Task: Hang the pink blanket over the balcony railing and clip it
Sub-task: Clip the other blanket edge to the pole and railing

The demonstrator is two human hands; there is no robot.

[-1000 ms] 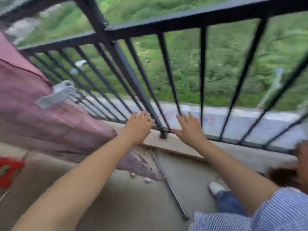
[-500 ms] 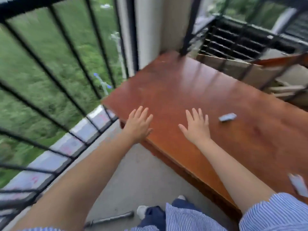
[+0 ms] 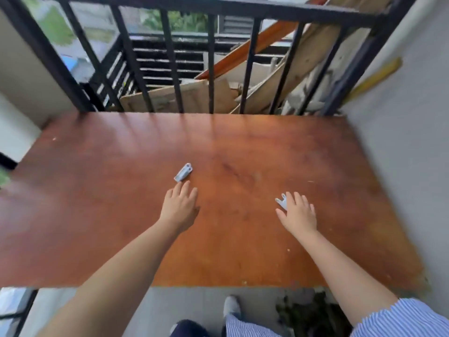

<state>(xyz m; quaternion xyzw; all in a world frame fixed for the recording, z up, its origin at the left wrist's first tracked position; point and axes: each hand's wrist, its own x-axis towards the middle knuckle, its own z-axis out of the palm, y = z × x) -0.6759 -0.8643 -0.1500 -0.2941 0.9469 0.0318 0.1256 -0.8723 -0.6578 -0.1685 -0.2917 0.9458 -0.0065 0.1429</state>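
Observation:
Two grey clothes clips lie on a brown wooden table [image 3: 109,215]. One clip [image 3: 183,172] rests just beyond the fingertips of my left hand [image 3: 179,208], apart from them. The other clip [image 3: 281,202] lies at the fingertips of my right hand [image 3: 297,215], partly covered by the fingers. Both hands hover palm down with fingers apart, holding nothing. The black balcony railing [image 3: 211,64] stands behind the table. The pink blanket is out of view.
Beyond the railing lie stacked wooden boards [image 3: 279,76] and a slatted black frame [image 3: 170,66]. A grey wall [image 3: 408,142] borders the table on the right. My shoe [image 3: 232,307] and dry plant debris [image 3: 308,312] are on the concrete floor below.
My view has swung right, from the railing with the pink blanket to the wooden table. Both hands have come down over the table toward the two clips.

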